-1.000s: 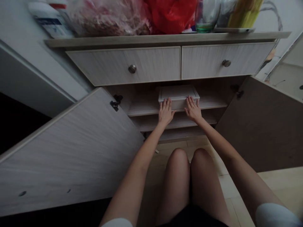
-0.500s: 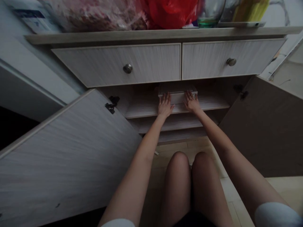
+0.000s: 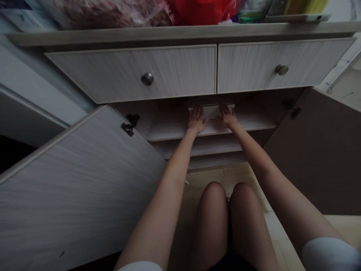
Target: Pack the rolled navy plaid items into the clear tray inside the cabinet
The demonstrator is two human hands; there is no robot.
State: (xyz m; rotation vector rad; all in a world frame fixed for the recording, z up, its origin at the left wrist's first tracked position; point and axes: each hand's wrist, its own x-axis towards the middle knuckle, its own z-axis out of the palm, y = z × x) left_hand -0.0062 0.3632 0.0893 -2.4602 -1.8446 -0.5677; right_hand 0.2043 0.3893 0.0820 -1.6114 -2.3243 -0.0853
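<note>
A pale, flat box (image 3: 211, 112) rests on the upper shelf (image 3: 166, 128) inside an open cabinet. Against the left part of its front lies my left hand (image 3: 196, 119), open, fingers stretched out flat and pointing inward. My right hand (image 3: 227, 116) touches the right part of the front in the same way, also open. Neither hand is wrapped round the box. The back of the box is in shadow under the drawers.
Cabinet doors stand swung out at the left (image 3: 84, 180) and right (image 3: 318, 150). Two closed drawers (image 3: 175, 71) with round knobs sit above the shelf. On the countertop (image 3: 113, 37) are a red bag (image 3: 203, 11) and a clear plastic bag (image 3: 113, 13). A lower shelf (image 3: 214, 146) runs beneath.
The box and both my hands have moved a little deeper into the cabinet, away from the shelf's front edge. The head view has shifted slightly closer to the cabinet.
</note>
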